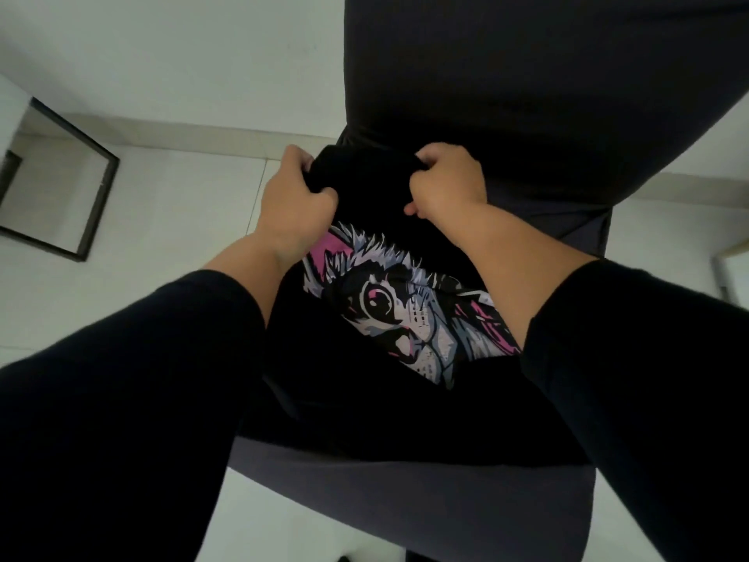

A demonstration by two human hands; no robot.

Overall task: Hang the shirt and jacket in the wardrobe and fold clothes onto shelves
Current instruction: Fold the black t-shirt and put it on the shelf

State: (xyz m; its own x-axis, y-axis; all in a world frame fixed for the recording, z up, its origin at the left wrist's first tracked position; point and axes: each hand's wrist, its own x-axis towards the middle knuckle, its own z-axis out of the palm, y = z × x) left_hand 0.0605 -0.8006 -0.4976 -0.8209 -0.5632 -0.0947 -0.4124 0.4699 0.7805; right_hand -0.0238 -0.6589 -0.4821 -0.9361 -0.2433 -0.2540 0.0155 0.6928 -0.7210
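A black shirt lies on the seat of a dark chair, right in the middle of the view. The shirt has a big picture on it of an animal face with grey spiky fur, a round eye, an open mouth and bits of bright pink. The far end of the shirt is bunched up near the back of the chair. The left hand has its grip closed tight on the black cloth at the far left of that bunch, with the fingers curled over the edge. The right hand has its grip closed tight on the cloth at the far right of the bunch, with the knuckles up and the fingers tucked under. The two hands are near each other, with a hump of black cloth between them. Both arms wear dark sleeves that are pushed up, so the lower arms are bare. The chair back stands tall and dark behind the hands and fills the top right of the view. The floor is pale and shiny tile. On the left, a mirror with a dark frame leans by the white wall.
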